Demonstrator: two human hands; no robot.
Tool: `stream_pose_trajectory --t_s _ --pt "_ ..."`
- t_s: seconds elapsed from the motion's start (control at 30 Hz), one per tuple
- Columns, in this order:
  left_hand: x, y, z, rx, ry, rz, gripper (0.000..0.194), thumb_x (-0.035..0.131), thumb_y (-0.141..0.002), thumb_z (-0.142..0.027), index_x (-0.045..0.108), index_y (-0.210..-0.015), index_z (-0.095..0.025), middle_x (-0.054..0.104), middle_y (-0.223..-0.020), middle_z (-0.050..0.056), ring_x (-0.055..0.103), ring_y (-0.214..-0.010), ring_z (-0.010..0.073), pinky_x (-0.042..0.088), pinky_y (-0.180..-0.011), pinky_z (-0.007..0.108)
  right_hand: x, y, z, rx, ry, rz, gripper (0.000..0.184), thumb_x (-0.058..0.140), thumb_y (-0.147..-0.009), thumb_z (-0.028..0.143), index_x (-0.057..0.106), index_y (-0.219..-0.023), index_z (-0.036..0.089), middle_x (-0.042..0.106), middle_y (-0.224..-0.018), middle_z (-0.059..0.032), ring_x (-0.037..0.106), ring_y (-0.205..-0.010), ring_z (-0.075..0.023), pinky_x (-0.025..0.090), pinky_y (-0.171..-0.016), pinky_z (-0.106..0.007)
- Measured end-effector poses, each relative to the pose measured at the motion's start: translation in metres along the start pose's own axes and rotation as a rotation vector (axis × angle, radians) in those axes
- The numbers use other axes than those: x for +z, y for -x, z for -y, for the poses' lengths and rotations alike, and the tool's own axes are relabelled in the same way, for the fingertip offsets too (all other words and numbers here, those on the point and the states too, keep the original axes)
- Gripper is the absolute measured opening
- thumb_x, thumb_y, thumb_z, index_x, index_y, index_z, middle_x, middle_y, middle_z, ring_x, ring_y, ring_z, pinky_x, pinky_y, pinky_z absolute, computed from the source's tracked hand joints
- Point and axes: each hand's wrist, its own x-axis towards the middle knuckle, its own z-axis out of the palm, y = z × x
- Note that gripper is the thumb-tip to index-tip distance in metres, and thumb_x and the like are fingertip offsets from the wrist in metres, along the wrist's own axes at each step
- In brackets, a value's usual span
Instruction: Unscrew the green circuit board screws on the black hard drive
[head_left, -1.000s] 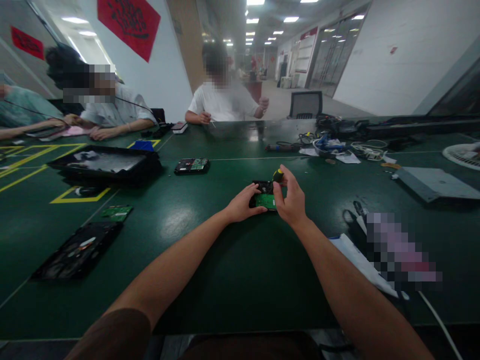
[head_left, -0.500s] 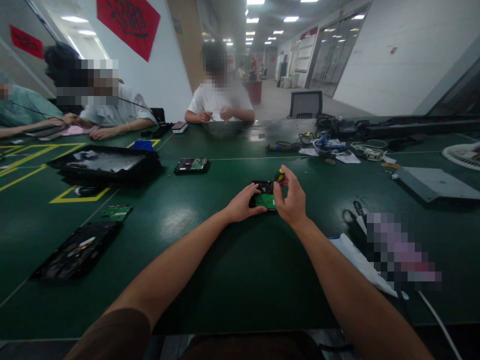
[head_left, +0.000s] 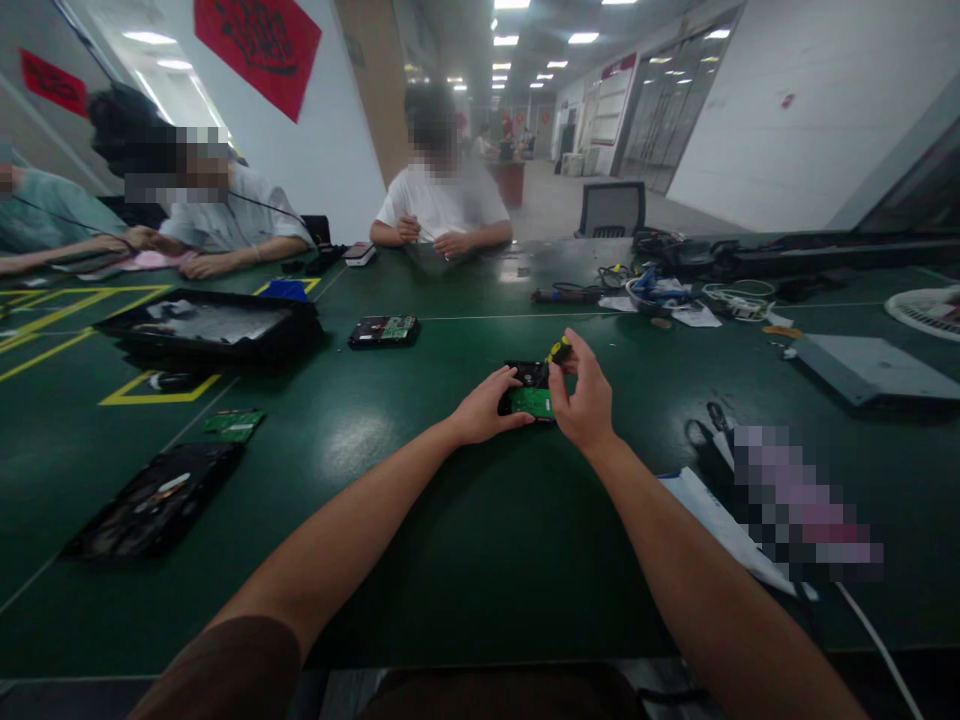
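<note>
A small hard drive [head_left: 530, 391] with a green circuit board facing up lies on the dark green table [head_left: 465, 540] in front of me. My left hand [head_left: 486, 408] grips its left side, fingers curled over the edge. My right hand [head_left: 584, 394] is closed around a screwdriver with a yellow and black handle [head_left: 557, 351], held above the drive's right part. The tip is hidden behind my fingers.
Another drive [head_left: 383, 331] lies further back, a black tray [head_left: 210, 330] at the left, a loose green board [head_left: 234, 425] and an opened black device [head_left: 150, 503] nearer. Scissors [head_left: 712, 425] and white paper [head_left: 720, 525] are at the right. Cables [head_left: 660, 285] lie behind. Other people sit across the table.
The screwdriver handle has tilted slightly to the right in my right hand. The person across the table lowered both hands to the tabletop. The drive and my left hand stayed put.
</note>
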Motion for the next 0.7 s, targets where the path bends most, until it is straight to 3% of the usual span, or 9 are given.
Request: stream_pose_trajectory --t_s 0.13,0.33,0.53,0.7 --pt "-0.0003 0.0003 0.0 0.02 0.004 -0.006 0.069 0.08 -0.083 -0.055 0.057 -0.138 -0.019 0.046 -0.162 0.018 0.033 -0.158 0.0339 0.034 -0.128 0.053 -0.0008 -0.0005 0.0006 0.004 0.021 0.007 0.059 0.059 -0.102 0.034 0.041 -0.157 0.031 0.064 -0.141 -0.012 0.071 -0.107 -0.0271 0.066 -0.09 -0.048" --pt "-0.0012 0.0002 -0.0011 0.007 -0.001 0.002 0.07 0.079 -0.084 -0.056 0.057 -0.138 -0.019 0.045 -0.163 0.018 0.032 -0.158 0.034 0.033 -0.128 0.054 0.0015 0.0006 -0.002 0.012 -0.035 0.018 0.062 0.052 -0.103 0.031 0.032 -0.162 0.031 0.057 -0.152 -0.0124 0.071 -0.114 -0.0269 0.064 -0.095 -0.048" --pt "-0.0013 -0.0005 -0.0005 0.009 0.006 0.011 0.071 0.08 -0.083 -0.056 0.056 -0.139 -0.02 0.046 -0.163 0.018 0.033 -0.158 0.0338 0.034 -0.128 0.054 -0.0007 0.0 -0.0005 -0.004 0.024 0.016 0.059 0.059 -0.101 0.035 0.04 -0.157 0.03 0.064 -0.139 -0.0128 0.07 -0.106 -0.0272 0.066 -0.087 -0.048" --pt "-0.0015 -0.0001 -0.0017 -0.007 0.005 0.003 0.07 0.081 -0.083 -0.055 0.057 -0.139 -0.021 0.045 -0.164 0.017 0.033 -0.158 0.0345 0.033 -0.128 0.056 -0.0016 -0.0005 0.0008 -0.003 0.007 0.023 0.059 0.05 -0.104 0.032 0.034 -0.161 0.03 0.058 -0.15 -0.0135 0.068 -0.115 -0.0283 0.063 -0.096 -0.051"
